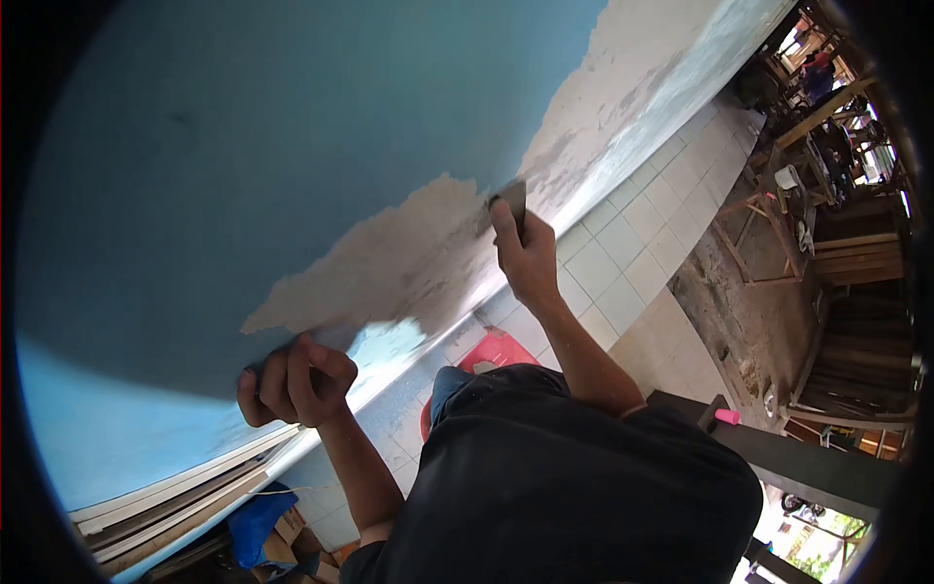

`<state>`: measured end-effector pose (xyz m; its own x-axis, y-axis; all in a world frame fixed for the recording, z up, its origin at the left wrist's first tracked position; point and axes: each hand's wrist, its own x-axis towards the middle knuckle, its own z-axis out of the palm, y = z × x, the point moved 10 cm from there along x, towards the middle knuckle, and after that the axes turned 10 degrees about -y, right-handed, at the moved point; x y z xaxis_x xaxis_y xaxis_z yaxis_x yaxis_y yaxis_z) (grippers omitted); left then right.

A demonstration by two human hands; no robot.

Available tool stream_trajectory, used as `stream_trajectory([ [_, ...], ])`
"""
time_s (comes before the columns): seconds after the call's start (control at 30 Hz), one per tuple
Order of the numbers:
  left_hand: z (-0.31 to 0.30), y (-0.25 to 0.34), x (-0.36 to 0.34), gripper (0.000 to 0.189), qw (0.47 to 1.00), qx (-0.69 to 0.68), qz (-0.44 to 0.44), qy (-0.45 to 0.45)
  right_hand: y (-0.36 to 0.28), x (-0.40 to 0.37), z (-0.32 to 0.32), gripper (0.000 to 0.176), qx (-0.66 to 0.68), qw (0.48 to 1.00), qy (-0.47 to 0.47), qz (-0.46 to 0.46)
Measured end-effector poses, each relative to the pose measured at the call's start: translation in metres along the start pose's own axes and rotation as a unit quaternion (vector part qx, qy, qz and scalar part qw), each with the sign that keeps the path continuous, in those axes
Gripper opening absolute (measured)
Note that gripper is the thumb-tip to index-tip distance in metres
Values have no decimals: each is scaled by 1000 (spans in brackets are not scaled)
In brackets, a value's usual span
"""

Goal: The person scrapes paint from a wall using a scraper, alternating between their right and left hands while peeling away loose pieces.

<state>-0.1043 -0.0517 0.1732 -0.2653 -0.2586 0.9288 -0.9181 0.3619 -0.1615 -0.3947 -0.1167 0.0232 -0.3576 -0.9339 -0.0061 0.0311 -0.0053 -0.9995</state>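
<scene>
A blue wall [321, 146] fills the left of the view, with a long band of bare, pale patch [379, 253] where the paint is gone. My right hand [527, 258] is closed on a flat grey scraper [517, 200], thumb on top, right at the patch's upper edge. Lower on the wall, my left hand [302, 384] has its fingers curled in, close against the blue paint by the patch's lower end, with no object showing in them.
Below me is a red plastic stool [498, 348] on white floor tiles [623, 243]. A blue bag [258, 526] and cardboard boxes [292, 540] lie at lower left. Wooden frames [764, 238] stand on rough ground to the right, beyond a dark beam [808, 467] with a pink object [727, 417].
</scene>
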Motion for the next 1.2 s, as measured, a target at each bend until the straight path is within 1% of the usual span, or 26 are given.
stream_trajectory([
  [0.07, -3, 4, 5, 12, 999, 3, 6, 33, -2, 4, 3, 47, 39, 999, -9, -10],
  [0.1, -3, 4, 6, 12, 999, -2, 6, 36, 9, 4, 1, 47, 12, 1000, -4, -20],
  [0.13, -4, 4, 6, 12, 999, -6, 6, 38, 16, 2, 0, 47, 6, 1000, -3, -9],
  [0.23, -4, 3, 7, 12, 999, -8, 9, 47, 17, -1, -1, 48, -10, 1000, 6, 13],
  [0.33, -4, 4, 3, 13, 999, -3, 12, 35, 0, 4, 0, 48, 42, 999, -6, -3],
  [0.37, -3, 4, 3, 14, 999, 1, 14, 33, 8, 3, 0, 48, 50, 999, -1, 11],
  [0.47, -3, 2, 4, 15, 1000, -7, 9, 27, 24, -3, 2, 48, 17, 999, -1, 28],
  [0.5, -2, 2, 6, 15, 999, -6, 10, 35, 23, -2, 0, 50, -4, 1000, 14, 24],
  [0.6, -4, 4, 5, 14, 999, -7, 12, 29, -1, 3, -1, 51, 26, 1000, 1, 1],
  [0.63, -3, 4, 4, 14, 1000, -3, 11, 24, 5, 4, -2, 51, 31, 999, 1, 31],
  [0.73, -3, 3, 6, 14, 1000, -6, 7, 25, 26, -1, 2, 51, 32, 999, 9, 28],
  [0.77, -3, 3, 5, 14, 1000, -9, 6, 25, 25, -2, 4, 50, 33, 999, -1, 24],
  [0.87, 3, -2, 0, 5, 1000, -12, 8, -6, 16, 2, -5, 50, -1, 999, 15, 32],
  [0.9, 2, -2, -2, 5, 1000, -10, 5, -9, 4, 3, -2, 50, 27, 1000, 0, 16],
  [1.0, 3, -2, -1, 5, 1000, -10, 0, -4, 22, 0, -2, 51, 18, 999, 8, 30],
  [1.03, 2, -1, 1, 5, 1000, -12, 1, -1, 34, -2, 1, 52, 46, 997, -1, 58],
  [1.13, 2, -3, 2, 6, 1000, -11, -1, 5, 19, -1, -1, 52, 16, 998, 6, 54],
  [1.17, 2, -2, 1, 7, 1000, -13, -3, 1, 8, 0, 0, 53, 32, 999, -2, 36],
  [1.2, 1, -1, -1, 7, 1000, -12, -4, -3, 10, -2, 0, 53, 39, 999, -3, 38],
])
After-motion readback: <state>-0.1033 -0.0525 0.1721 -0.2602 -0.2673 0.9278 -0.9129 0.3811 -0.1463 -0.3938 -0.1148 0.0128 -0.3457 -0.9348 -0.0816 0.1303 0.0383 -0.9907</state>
